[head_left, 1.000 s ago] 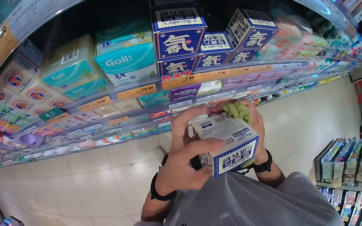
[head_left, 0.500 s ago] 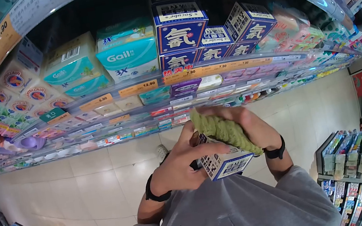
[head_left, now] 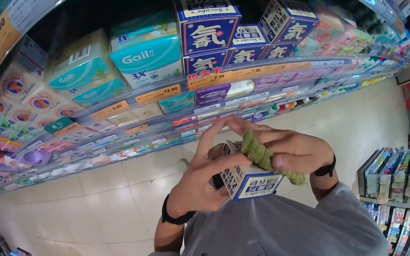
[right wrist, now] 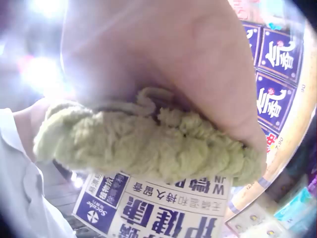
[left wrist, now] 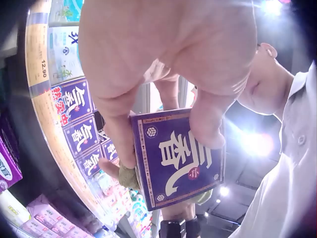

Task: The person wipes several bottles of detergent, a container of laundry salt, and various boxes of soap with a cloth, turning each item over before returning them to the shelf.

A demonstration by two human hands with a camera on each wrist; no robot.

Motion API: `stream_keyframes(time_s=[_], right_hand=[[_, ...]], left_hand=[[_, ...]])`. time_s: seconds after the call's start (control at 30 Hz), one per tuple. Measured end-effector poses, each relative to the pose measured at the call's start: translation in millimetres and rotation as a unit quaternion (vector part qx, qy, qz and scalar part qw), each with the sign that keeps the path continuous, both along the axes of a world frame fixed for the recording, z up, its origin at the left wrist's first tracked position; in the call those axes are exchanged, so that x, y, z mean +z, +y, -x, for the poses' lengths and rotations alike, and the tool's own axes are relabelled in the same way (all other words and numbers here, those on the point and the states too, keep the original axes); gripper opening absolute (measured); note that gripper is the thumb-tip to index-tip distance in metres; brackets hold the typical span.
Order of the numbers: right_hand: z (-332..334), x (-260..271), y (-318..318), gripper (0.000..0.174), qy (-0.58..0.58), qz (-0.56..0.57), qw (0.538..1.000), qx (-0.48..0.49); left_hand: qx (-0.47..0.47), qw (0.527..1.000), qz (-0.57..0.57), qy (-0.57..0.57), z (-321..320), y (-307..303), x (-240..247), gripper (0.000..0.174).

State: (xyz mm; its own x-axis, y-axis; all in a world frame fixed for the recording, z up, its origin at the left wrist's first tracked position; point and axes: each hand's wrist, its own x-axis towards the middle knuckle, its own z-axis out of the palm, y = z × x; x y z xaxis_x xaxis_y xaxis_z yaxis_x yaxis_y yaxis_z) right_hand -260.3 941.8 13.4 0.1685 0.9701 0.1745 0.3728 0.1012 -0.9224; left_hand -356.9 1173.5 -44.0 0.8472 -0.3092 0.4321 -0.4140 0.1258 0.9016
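My left hand (head_left: 193,184) grips a blue-and-white Socube box (head_left: 255,187) in front of the grey shirt, fingers and thumb spread across its sides. The left wrist view shows the dark blue face with large white characters on the box (left wrist: 173,168), the thumb over one edge. My right hand (head_left: 300,147) holds a fluffy green cloth (head_left: 258,152) against the box's upper right side. Seen in the right wrist view, the bunched cloth (right wrist: 143,144) lies under the palm and covers part of the white printed face.
Ahead, a shelf holds matching blue boxes (head_left: 208,35) and teal Gail packs (head_left: 144,57) behind an orange price strip (head_left: 239,75). Lower shelf tiers run beneath it. Pale floor tiles (head_left: 124,195) lie below, and a stocked display rack (head_left: 400,176) stands at right.
The right hand brought the green cloth from behind the box up over its printed face, then drew it back to the right. The left hand keeps its grip as the box turns slightly.
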Motion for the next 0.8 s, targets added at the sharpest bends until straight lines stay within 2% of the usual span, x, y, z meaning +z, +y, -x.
stream_keyframes(time_s=[0.1,0.13,0.23,0.27,0.37,0.47,0.57,0.6,0.7,0.8], right_hand=[[-4,-5,-1,0.028,0.076,0.007,0.996,-0.041],[-13,-8,-5,0.038,0.084,0.021,0.996,0.000],[1,-10,-6,0.063,0.166,0.007,0.969,-0.184],[-1,-16,-7,0.083,0.216,0.035,0.958,-0.186],[-12,-21,-9,0.075,0.233,0.102,0.952,-0.173],[-10,-22,-13,0.074,0.190,0.098,0.963,-0.164],[-5,3,-10,0.070,0.109,0.053,0.979,-0.164],[-7,-1,-9,0.057,0.065,0.013,0.988,-0.142],[-12,15,-8,0.042,-0.017,0.079,0.994,-0.067],[-6,8,-3,0.037,0.010,-0.003,0.995,-0.102]], left_hand=[[0.032,0.999,-0.004,-0.031,-6,-10,5,0.055],[0.035,0.999,-0.004,-0.028,-5,-13,5,0.055],[0.048,0.997,-0.007,-0.053,-9,-20,5,0.055],[0.051,0.996,-0.008,-0.068,-11,-23,4,0.055],[0.050,0.997,-0.032,-0.043,-7,-27,-1,0.055],[0.065,0.997,-0.015,-0.047,-11,-27,7,0.053],[0.067,0.996,-0.023,-0.054,-14,-24,13,0.052],[0.063,0.997,-0.021,-0.038,-13,-24,13,0.050],[0.057,0.998,-0.017,-0.029,-11,-21,10,0.050],[0.076,0.995,0.006,-0.072,-15,-17,8,0.049]])
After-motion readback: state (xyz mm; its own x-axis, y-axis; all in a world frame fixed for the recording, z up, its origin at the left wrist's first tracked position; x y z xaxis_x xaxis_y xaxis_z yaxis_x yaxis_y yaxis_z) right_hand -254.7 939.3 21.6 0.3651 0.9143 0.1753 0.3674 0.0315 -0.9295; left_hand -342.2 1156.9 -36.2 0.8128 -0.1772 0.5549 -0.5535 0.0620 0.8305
